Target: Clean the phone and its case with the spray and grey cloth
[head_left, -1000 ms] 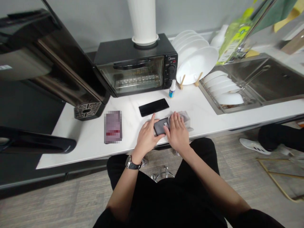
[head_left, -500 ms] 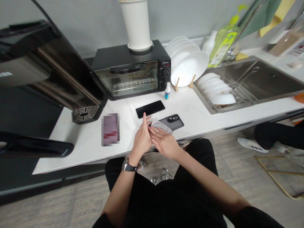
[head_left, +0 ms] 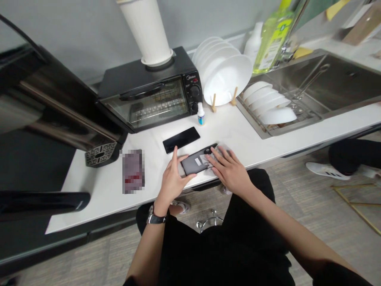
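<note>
White counter spanning mid-frame | left hand pinching grey phone, centre | right hand spreading over cloth | wiping seemingly progressing, completion unclear

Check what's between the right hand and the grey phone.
A light grey cloth, partly covered by the right hand, lies between it and the grey phone; the head view shows this.
</note>
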Action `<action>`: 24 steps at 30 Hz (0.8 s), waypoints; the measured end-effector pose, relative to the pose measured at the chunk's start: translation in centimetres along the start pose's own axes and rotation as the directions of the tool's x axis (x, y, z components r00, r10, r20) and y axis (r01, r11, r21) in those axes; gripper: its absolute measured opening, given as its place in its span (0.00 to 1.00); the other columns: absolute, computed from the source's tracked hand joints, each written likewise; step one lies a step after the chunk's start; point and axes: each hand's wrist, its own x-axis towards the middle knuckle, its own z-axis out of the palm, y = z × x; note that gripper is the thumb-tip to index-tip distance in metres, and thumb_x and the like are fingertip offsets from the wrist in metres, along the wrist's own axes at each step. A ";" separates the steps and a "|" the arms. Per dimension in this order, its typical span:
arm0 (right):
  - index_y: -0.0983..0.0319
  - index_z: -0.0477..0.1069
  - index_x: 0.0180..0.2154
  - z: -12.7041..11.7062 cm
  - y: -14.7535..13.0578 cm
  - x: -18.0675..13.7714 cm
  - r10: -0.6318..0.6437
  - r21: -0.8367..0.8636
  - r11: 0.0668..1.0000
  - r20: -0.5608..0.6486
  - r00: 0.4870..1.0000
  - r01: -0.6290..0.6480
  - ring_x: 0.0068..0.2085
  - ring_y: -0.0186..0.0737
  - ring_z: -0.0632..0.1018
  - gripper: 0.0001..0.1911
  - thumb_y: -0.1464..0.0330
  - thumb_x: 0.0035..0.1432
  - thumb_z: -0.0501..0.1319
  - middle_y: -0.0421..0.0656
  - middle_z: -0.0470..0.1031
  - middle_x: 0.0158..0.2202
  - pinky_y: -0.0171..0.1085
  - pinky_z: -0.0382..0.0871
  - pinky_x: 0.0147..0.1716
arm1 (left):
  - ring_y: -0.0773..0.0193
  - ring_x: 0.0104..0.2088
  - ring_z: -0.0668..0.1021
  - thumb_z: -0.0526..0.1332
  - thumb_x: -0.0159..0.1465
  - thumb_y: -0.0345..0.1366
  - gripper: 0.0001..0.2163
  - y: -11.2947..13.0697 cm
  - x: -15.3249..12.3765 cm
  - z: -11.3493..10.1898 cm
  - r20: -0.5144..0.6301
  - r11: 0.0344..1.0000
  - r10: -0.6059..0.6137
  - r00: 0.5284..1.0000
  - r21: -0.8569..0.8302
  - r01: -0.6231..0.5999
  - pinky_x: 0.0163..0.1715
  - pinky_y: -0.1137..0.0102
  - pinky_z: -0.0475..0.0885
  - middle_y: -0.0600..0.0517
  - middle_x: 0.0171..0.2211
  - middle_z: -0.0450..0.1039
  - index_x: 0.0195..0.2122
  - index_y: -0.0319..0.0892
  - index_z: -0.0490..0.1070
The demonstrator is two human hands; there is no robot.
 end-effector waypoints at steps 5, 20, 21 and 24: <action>0.62 0.51 0.76 0.5 0.0 1.5 0.133 -0.010 0.991 -0.025 0.991 -0.133 0.78 0.57 0.54 0.30 0.63 0.78 0.47 0.52 0.48 0.79 0.60 0.55 0.73 | 0.51 0.68 0.72 0.76 0.62 0.39 0.57 0.1 0.1 -0.1 0.010 1.000 0.022 1.000 -0.005 -0.022 0.69 0.52 0.64 0.47 0.65 0.74 0.78 0.56 0.32; 0.81 0.45 0.75 4.3 -4.3 6.6 0.347 -0.051 0.931 -0.183 0.920 -0.361 0.78 0.75 0.42 0.41 0.62 0.72 0.53 0.70 0.40 0.78 0.69 0.52 0.71 | 0.48 0.65 0.74 0.77 0.59 0.38 0.58 -0.2 -0.1 0.5 -0.041 0.998 0.064 0.997 -0.010 -0.065 0.65 0.51 0.70 0.47 0.64 0.75 0.79 0.55 0.35; 0.82 0.46 0.74 4.3 -4.5 6.7 0.355 -0.059 0.927 -0.175 0.918 -0.369 0.78 0.75 0.41 0.41 0.62 0.71 0.53 0.71 0.40 0.77 0.69 0.52 0.71 | 0.49 0.65 0.74 0.77 0.59 0.38 0.58 -0.3 -0.1 0.5 -0.042 0.998 0.066 0.997 -0.008 -0.067 0.65 0.51 0.71 0.47 0.64 0.75 0.79 0.55 0.34; 0.84 0.49 0.72 4.5 -5.4 7.0 0.364 -0.034 0.927 -0.150 0.919 -0.373 0.78 0.72 0.42 0.40 0.64 0.70 0.53 0.72 0.44 0.77 0.68 0.49 0.72 | 0.49 0.65 0.74 0.77 0.60 0.38 0.57 -0.5 -0.1 0.7 -0.042 0.998 0.068 0.997 -0.004 -0.069 0.64 0.51 0.72 0.47 0.65 0.74 0.79 0.54 0.35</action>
